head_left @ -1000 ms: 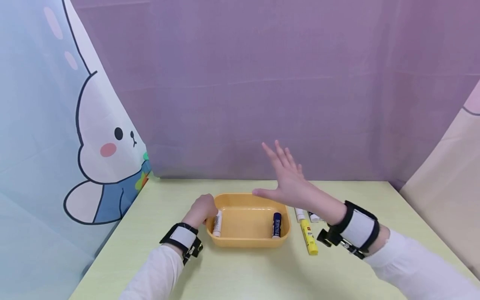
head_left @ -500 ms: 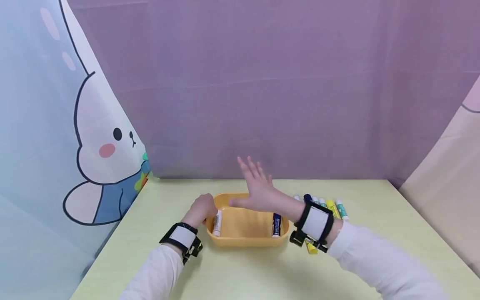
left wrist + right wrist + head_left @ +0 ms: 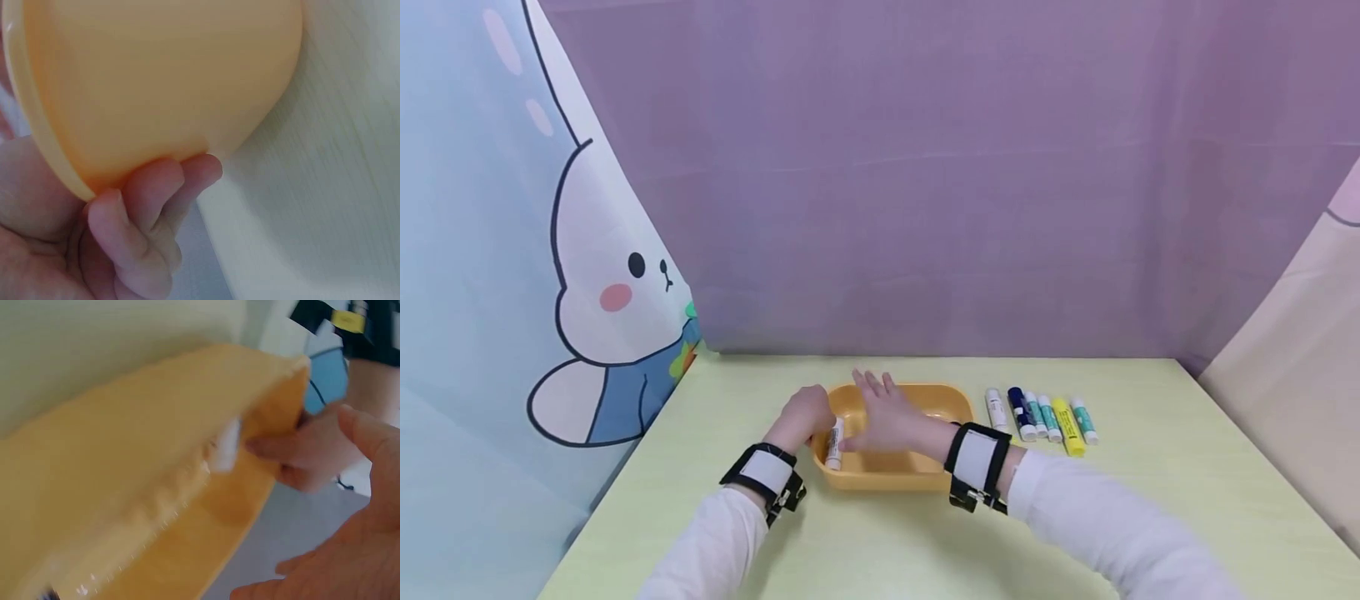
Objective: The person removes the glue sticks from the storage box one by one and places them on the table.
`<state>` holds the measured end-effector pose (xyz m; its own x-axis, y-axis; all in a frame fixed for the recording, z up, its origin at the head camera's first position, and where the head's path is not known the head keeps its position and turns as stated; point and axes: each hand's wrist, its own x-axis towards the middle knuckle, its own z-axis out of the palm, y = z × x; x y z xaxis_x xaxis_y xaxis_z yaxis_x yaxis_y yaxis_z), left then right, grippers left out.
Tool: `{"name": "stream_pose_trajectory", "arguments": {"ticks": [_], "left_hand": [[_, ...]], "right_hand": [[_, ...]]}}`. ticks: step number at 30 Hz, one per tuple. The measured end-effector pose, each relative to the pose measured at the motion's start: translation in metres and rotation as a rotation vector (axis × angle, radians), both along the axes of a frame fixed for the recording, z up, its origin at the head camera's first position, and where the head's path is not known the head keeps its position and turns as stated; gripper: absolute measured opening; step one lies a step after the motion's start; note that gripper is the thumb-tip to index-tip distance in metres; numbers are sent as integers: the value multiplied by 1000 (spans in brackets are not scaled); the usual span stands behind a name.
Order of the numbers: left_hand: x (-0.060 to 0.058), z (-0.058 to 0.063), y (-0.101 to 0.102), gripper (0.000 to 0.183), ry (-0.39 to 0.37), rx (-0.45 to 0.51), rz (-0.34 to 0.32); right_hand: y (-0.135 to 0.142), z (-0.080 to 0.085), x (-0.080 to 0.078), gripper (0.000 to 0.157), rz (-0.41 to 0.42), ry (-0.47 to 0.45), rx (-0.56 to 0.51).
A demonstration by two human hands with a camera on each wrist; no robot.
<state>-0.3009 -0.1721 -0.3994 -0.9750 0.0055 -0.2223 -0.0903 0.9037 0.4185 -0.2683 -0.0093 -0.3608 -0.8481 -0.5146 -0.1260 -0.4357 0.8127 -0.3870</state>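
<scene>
A shallow yellow-orange plastic tray [image 3: 880, 482] lies on the table. My left hand [image 3: 807, 413] grips its left rim; in the left wrist view, curled fingers [image 3: 150, 194] press the outer wall. Inside the tray's left end rests a white glue stick [image 3: 834, 444]. Just right of that stick, my right hand [image 3: 886, 417] hovers over the tray with fingers spread and nothing held. In the right wrist view, this right hand [image 3: 350, 550] appears apart from the tray wall [image 3: 156, 419], and the picture is blurred. My right forearm covers the tray's right end.
Right of the tray lie a white glue stick [image 3: 996, 409], a dark blue one [image 3: 1021, 413], several teal-and-white ones [image 3: 1083, 419] and a yellow one [image 3: 1067, 426]. A purple curtain [image 3: 940, 183] hangs behind the pale table [image 3: 850, 550].
My right hand has moved left and down, from above the tray's right side to near the white glue stick. Its forearm now hides the dark blue stick in the tray. My left hand stays put.
</scene>
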Motion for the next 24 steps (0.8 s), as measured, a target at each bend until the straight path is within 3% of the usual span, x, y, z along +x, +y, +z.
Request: {"name": "stream_pose_trajectory", "arguments": {"ticks": [10,15,24], "left_hand": [[0,-3,-1,13,13,-7,-12],[-2,-2,0,15,-9,-16,10],[-2,-3,-1,11,6,-27,-7]], "right_hand": [[-19,-24,1,102,47,26,102],[-27,-29,1,97,65,-25,87],[-40,-41,0,83,-45,-144,4]]}}
